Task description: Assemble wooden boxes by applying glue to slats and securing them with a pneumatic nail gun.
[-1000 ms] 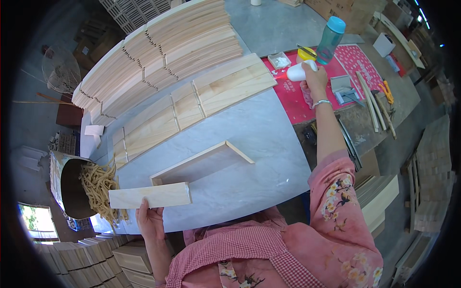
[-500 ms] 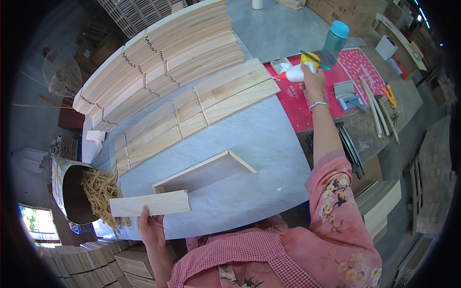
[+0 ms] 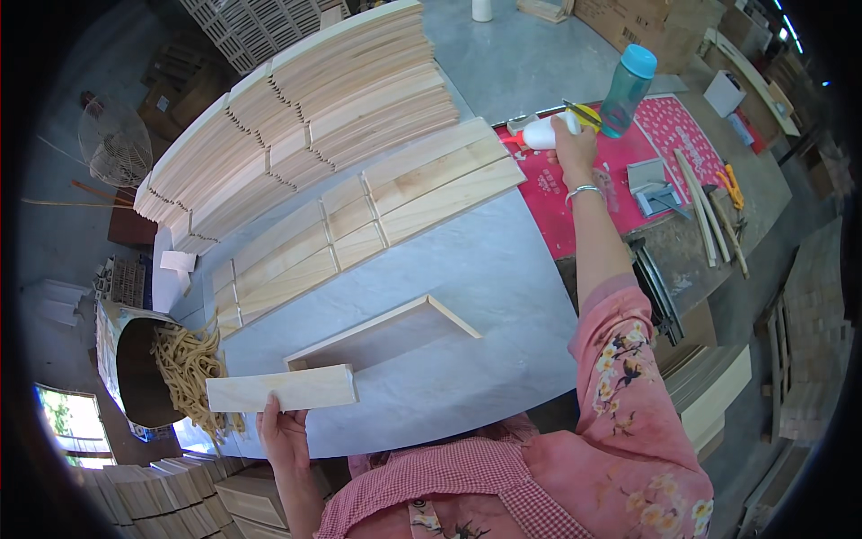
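My left hand (image 3: 283, 434) grips a short pale wooden board (image 3: 287, 388) by its lower edge, thumb on its face. Behind that board an angled wooden frame piece (image 3: 386, 330), two strips joined at a corner, stands on the grey-white tabletop (image 3: 467, 386). My right hand (image 3: 575, 151) is wrapped round a white squeeze bottle (image 3: 540, 135) with a red tip. The bottle lies tilted to the left over the pink mat (image 3: 566, 211), close to the far row of wooden boards. Just beyond it are a small tray (image 3: 523, 126) and a yellow round item (image 3: 585, 115).
Grooved wooden boards (image 3: 359, 216) lie across the table before a tall stack of slats (image 3: 305, 108). At left a bin (image 3: 135, 359) stands beside tangled tan bands (image 3: 189, 368). On the right are a teal bottle (image 3: 627, 94), thin sticks (image 3: 703, 207) and orange-handled cutters (image 3: 729, 186).
My right hand has drawn the squeeze bottle slightly left and tipped it flatter. My left hand still holds the board in nearly the same place.
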{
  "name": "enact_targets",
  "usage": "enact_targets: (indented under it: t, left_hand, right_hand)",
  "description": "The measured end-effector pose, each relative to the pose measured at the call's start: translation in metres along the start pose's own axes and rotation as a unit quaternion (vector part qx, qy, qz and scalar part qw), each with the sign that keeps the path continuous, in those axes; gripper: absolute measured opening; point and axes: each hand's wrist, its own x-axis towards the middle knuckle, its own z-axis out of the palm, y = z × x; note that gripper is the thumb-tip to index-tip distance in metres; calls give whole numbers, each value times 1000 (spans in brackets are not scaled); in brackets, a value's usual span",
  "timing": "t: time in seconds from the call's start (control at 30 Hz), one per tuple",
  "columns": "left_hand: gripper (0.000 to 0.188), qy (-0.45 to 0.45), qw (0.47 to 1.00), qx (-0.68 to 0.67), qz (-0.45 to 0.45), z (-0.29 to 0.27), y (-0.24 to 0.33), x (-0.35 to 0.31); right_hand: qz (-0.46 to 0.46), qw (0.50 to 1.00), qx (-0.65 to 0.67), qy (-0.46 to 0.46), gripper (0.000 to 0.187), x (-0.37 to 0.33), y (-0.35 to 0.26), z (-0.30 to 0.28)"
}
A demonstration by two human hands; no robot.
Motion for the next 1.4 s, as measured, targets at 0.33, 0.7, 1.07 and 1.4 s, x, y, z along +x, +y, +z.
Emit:
enact_targets:
  t: [0.33, 0.7, 1.07, 1.4]
  left_hand:
    - [27, 16, 1000, 5, 5, -3, 3, 2]
    - [30, -9, 1000, -5, 0, -16, -1, 11]
    - [28, -11, 1000, -2, -1, -4, -3, 0]
    - [29, -25, 1000, -3, 4, -9, -3, -6]
  right_hand:
    - [-6, 1000, 26, 16, 57, 18, -3, 36]
    - [-18, 999, 31, 7, 58, 35, 0, 51]
    - [-18, 999, -35, -10, 57, 17, -6, -2]
    - [0, 994, -67, -89, 57, 5, -16, -50]
